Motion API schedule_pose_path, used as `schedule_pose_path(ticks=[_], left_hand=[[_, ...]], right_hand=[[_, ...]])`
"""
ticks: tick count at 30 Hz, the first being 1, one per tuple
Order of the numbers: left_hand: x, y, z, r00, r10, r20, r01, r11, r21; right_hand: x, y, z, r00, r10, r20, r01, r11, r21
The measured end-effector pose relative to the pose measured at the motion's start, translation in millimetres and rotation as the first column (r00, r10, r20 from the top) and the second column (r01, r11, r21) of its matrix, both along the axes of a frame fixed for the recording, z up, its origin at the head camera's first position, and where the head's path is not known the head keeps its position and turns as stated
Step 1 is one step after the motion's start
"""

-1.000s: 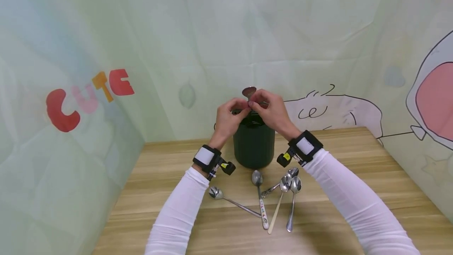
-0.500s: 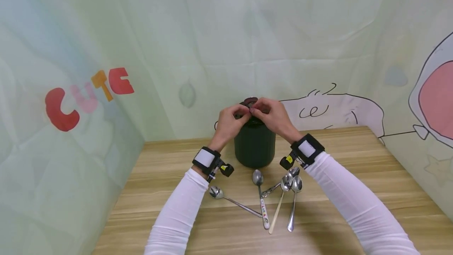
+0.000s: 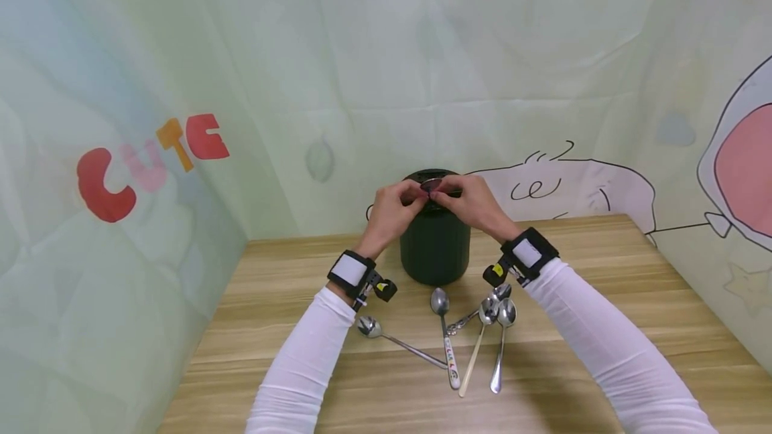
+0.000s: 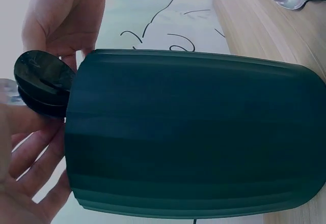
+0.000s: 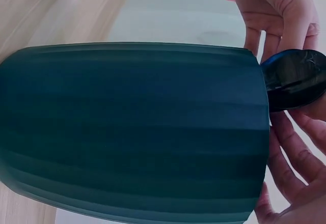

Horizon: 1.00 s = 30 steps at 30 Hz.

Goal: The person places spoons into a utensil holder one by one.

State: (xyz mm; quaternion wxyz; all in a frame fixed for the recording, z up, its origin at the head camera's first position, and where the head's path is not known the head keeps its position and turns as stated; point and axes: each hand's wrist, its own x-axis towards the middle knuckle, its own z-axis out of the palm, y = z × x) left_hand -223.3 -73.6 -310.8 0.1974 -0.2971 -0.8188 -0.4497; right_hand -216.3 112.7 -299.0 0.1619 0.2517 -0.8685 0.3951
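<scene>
My left hand [image 3: 393,214] and right hand [image 3: 472,203] meet over the mouth of a dark green ribbed container [image 3: 434,246]. Between them, their fingertips pinch a metal spoon [image 3: 431,184], held bowl up. Most of its handle is hidden by the hands and the container. A glossy black oval piece [image 4: 45,76] sticks up at the container's rim between the hands in the left wrist view. From the right wrist, the same black oval piece [image 5: 295,79] overlaps the fingers behind it.
On the wooden table [image 3: 271,293], several spoons lie before the container: one with a patterned white handle [image 3: 449,353], one with a cream handle [image 3: 473,360], and a slotted spork-like one [image 3: 369,327] at left. Printed cloth walls [image 3: 338,52] stand behind.
Both hands have moved down slightly with the spoon. Its bowl has sunk from well above the container to the level of the fingers, and the container's back rim now shows.
</scene>
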Motion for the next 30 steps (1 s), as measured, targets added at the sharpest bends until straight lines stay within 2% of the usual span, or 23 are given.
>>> schedule_pose_path(ticks=[8,14,19,24,30], left_hand=[[0.0,-0.7,-0.8,0.999,0.016,0.038,-0.015,1.000,-0.025],[-0.8,-0.9,-1.5,0.999,0.021,0.039,-0.020,1.000,-0.022],[-1.6,-2.7,-1.3,0.999,0.035,0.028,-0.035,0.999,-0.007],[-0.1,-7.0,2.1,0.999,0.045,0.001,-0.045,0.999,0.017],[9.5,-14.4,12.8,0.997,0.049,-0.057,-0.046,0.997,0.057]], right_hand=[[-1.8,3.4,-1.3,0.997,-0.018,0.081,0.016,1.000,0.018],[-1.7,4.6,-2.2,0.995,-0.031,0.091,0.030,0.999,0.018],[0.2,6.3,-1.0,0.998,-0.039,0.052,0.038,0.999,0.007],[4.0,7.9,3.1,0.998,-0.059,-0.021,0.059,0.998,-0.028],[12.2,7.3,8.8,0.992,-0.015,-0.126,0.005,0.997,-0.079]])
